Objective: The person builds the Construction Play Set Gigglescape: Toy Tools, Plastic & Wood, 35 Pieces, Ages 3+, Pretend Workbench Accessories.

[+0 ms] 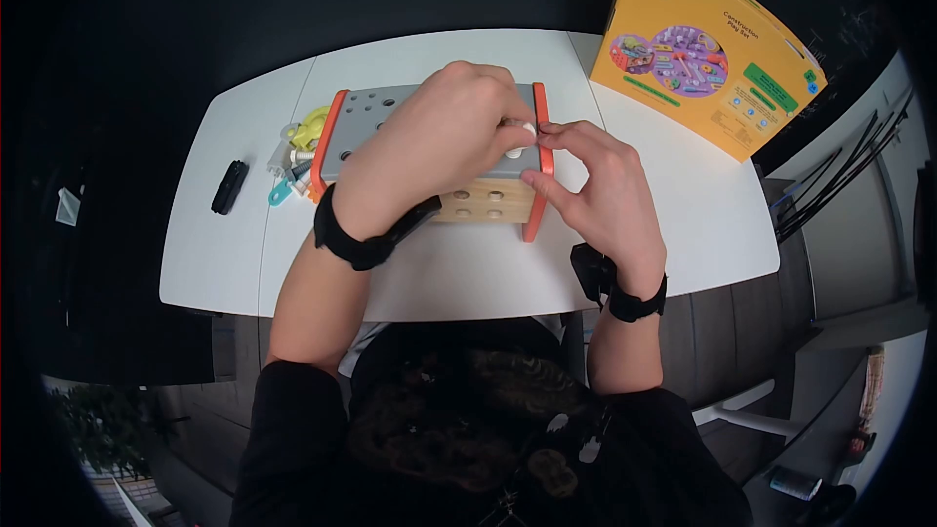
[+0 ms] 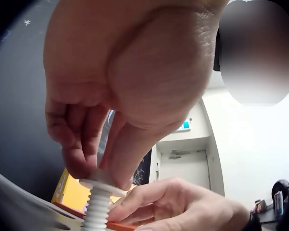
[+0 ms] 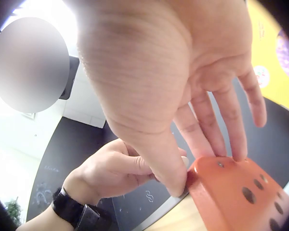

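A toy workbench has a grey perforated top (image 1: 363,133), a pale wooden front (image 1: 519,203) and orange side panels. Over the right part of the top, my left hand (image 1: 439,127) pinches the head of a white plastic bolt (image 2: 97,207) between thumb and fingers. The bolt's threaded shank points down toward the grey surface, its tip hidden in the left wrist view. My right hand (image 1: 613,190) grips the upper edge of the right orange side panel (image 3: 219,192), thumb on the inner side and fingertips along the edge.
Several loose toy parts lie by the workbench's left side, among them a yellow-green piece (image 1: 310,125) and a teal piece (image 1: 280,194). Farther left is a black object (image 1: 229,187). A yellow construction play set box (image 1: 703,59) stands at the back right of the white table (image 1: 439,283).
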`<state>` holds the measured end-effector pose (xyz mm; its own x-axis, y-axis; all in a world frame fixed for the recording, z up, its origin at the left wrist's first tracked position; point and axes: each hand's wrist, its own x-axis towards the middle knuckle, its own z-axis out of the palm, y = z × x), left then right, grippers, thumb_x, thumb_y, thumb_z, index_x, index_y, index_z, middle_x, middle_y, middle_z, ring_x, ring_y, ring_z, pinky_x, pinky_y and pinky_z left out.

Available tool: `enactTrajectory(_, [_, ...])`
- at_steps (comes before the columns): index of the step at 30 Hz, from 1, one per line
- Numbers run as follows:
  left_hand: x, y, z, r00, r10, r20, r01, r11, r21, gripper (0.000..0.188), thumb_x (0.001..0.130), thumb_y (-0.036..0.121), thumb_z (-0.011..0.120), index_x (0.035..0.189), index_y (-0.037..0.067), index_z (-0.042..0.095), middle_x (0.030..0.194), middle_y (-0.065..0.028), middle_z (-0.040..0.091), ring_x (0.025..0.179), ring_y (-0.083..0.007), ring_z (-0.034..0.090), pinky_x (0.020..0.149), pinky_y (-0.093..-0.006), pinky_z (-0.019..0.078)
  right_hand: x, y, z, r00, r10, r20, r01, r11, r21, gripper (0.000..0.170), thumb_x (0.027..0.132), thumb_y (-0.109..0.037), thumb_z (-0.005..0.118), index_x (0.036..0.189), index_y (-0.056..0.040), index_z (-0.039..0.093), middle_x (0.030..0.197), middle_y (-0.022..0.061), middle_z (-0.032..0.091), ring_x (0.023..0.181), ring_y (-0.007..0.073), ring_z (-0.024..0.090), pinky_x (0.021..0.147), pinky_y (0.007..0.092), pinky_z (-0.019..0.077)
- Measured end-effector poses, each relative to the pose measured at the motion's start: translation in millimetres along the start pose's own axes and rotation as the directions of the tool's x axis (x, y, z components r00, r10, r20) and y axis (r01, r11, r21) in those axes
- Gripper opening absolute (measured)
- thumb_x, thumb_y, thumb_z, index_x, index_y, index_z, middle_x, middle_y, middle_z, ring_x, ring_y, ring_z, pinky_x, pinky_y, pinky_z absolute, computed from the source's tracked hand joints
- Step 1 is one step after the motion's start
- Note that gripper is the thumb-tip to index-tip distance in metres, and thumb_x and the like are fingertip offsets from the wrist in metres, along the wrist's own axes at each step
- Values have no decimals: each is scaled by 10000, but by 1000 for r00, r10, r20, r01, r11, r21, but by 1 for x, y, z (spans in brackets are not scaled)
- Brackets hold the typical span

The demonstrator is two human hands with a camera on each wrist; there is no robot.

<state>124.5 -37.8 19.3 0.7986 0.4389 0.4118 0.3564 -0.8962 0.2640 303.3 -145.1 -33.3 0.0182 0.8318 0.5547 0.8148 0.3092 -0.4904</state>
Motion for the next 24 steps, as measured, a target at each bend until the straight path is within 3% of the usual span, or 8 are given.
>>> enactTrajectory(2, [0, -9, 2, 978, 204, -42, -208, 970, -126, 132, 868, 106, 705, 950, 12, 745, 912, -145, 720, 853, -333, 684, 778, -385, 547, 0, 1, 0, 1000, -6, -6, 6, 1000, 3, 338, 786, -209, 809, 988, 47, 720, 1037, 172, 729, 888, 366, 711, 809, 398, 565])
enactTrajectory(6, [-1, -10, 0, 987, 160, 24, -149, 955, -258, 149, 848, 47, 677, 980, 16, 738, 1000, -150, 727, 894, -343, 688, 812, -381, 548, 0, 1, 1, 1000, 5, -9, -5, 1000, 14, 340, 785, -209, 809, 989, 47, 719, 1039, 170, 729, 896, 361, 711, 809, 400, 564])
enactTrajectory(9, [0, -2, 2, 985, 166, -55, -175, 948, -268, 160, 858, 71, 686, 1000, 13, 729, 1004, -139, 716, 873, -325, 686, 794, -363, 552, 0, 0, 0, 1000, 3, -4, -3, 1000, 15, 335, 784, -208, 809, 987, 43, 719, 1031, 164, 728, 892, 360, 709, 801, 402, 561])
enactTrajectory(12, [0, 0, 10, 987, 50, -153, -77, 982, -175, 204, 865, 158, 738, 1001, 7, 728, 995, -134, 698, 818, -309, 682, 748, -350, 550, 1, -4, -3, 998, 49, 31, -49, 999, 8, 328, 787, -209, 808, 986, 37, 719, 1023, 159, 727, 887, 360, 706, 792, 403, 558])
enactTrajectory(14, [0, -1, 12, 989, 40, -145, -44, 999, -25, 276, 861, 225, 772, 1008, -3, 725, 910, -133, 688, 769, -298, 673, 705, -341, 544, 0, -3, -2, 999, 36, 23, -36, 999, 9, 328, 787, -210, 808, 987, 34, 720, 1021, 158, 726, 887, 360, 705, 791, 402, 557])
enactTrajectory(17, [0, 0, 8, 998, -7, -56, 6, 1000, -24, 274, 836, 195, 787, 1020, 2, 726, 879, -139, 700, 763, -312, 673, 704, -357, 542, 0, 1, 1, 1000, 15, 4, -15, 1000, 13, 329, 787, -211, 807, 992, 31, 720, 1020, 157, 725, 889, 360, 704, 789, 403, 557])
enactTrajectory(20, [-2, -4, 7, 987, 120, -110, -137, 978, -158, 220, 828, 101, 761, 1025, 10, 728, 861, -142, 712, 776, -328, 677, 738, -367, 545, -1, 3, 2, 1000, -4, -11, 4, 1000, 21, 331, 786, -210, 808, 996, 30, 720, 1019, 157, 725, 888, 361, 703, 789, 404, 557])
enactTrajectory(24, [-2, -6, 6, 978, 192, -80, -205, 956, -212, 202, 815, 25, 727, 1017, 19, 730, 897, -141, 723, 816, -338, 681, 772, -372, 545, 0, -5, -3, 1000, 24, 18, -24, 1000, 2, 331, 788, -212, 809, 994, 32, 719, 1018, 157, 725, 878, 363, 704, 786, 400, 558])
